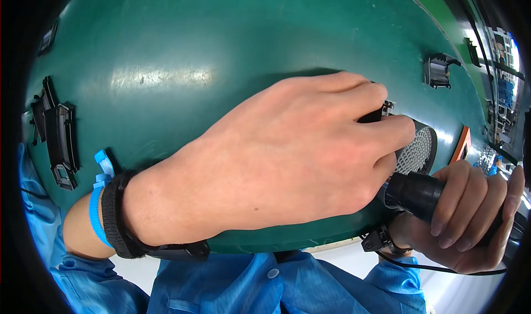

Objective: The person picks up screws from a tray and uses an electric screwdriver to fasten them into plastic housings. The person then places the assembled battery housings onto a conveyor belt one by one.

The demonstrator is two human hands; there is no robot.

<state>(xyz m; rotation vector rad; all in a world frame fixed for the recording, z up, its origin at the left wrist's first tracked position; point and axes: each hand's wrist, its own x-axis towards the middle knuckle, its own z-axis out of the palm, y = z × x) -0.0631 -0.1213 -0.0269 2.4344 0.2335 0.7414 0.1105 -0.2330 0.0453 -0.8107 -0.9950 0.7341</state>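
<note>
L hand lies palm-down across the green table, fingers curled over and pressing a black part w/ a round perforated mesh face; mesh shows just past the fingertips, toward the table's right side. A small black-and-metal clip bit pokes out above the index finger. Hand is closed down on the part, not fully fisted; most of the part is hidden under it.

R hand sits at lower right, just off the table's near edge, wrapped tight around a black cylindrical tool. Tool's front end points left and sits right beside the L hand's little-finger side, just below the mesh; can't tell if the tip touches the part. A thin black cable trails under the R hand.

L wrist wears a black strap and a blue band; blue sleeves below.

Elsewhere on table: black plastic parts at far left, another black bracket at upper right, an orange-edged item near the right rim. All well apart from the hands.
</note>
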